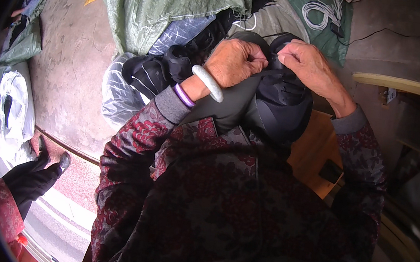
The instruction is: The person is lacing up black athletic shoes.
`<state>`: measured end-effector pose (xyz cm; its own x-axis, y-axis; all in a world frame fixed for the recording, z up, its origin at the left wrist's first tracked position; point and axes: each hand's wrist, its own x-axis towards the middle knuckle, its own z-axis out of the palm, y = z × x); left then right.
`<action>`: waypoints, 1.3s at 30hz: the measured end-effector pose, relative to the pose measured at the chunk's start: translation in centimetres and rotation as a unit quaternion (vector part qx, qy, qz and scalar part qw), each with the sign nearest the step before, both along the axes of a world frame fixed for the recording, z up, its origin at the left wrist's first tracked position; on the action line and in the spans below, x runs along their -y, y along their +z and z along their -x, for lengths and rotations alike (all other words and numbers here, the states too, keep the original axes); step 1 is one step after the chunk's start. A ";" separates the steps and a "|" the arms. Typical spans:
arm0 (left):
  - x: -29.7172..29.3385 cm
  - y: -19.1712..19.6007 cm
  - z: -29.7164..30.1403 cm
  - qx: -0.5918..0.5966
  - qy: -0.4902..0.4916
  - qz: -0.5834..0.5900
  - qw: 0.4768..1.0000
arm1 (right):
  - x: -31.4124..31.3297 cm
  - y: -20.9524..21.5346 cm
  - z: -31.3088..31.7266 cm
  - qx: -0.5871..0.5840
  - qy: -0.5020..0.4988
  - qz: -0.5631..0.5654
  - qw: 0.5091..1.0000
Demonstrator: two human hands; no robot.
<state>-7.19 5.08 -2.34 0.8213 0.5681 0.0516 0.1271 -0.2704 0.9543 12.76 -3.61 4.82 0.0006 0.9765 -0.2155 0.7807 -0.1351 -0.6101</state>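
Two hands meet over a black shoe (pixel 282 100) that rests on the person's lap, held up just in front of the chest. The left hand (pixel 236 61) is curled into a loose fist, its fingertips pinched on something small and dark at the top edge of the shoe; what exactly it pinches is too small to tell. The right hand (pixel 311 65) comes in from the other side, its fingers bent and pressed on the same upper edge, so both hands are close together, nearly touching, and both grip the shoe's top. The body of the shoe hangs below and between them, toward the person. A pale bangle (pixel 207 82) and a purple band (pixel 184 96) sit on the left wrist. Beyond the left hand, more black shoes (pixel 157 70) lie in a heap on the concrete floor (pixel 70 63), partly on a clear plastic bag (pixel 118 94). A green cloth (pixel 157 1) is spread behind them, and a coil of white cable (pixel 322 12) lies farther back. A wooden stool (pixel 317 148) shows under the right forearm.
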 end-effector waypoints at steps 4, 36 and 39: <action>0.0 0.2 0.2 0.002 0.005 0.024 1.000 | -0.1 -0.2 0.3 -0.012 -0.002 -0.010 1.000; -1.4 3.2 -1.1 -0.132 -0.035 -0.096 0.986 | -0.7 -0.2 -0.8 0.026 0.073 -0.043 0.996; -2.3 2.6 -0.2 -0.123 -0.047 -0.069 0.989 | -0.5 0.8 -1.4 0.052 0.117 -0.077 0.989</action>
<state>-6.96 7.40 0.26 0.8675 0.4901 -0.0848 0.3189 -0.4172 0.8511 14.12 -3.08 5.66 -0.2152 0.9737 -0.0751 0.8395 0.1451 -0.5236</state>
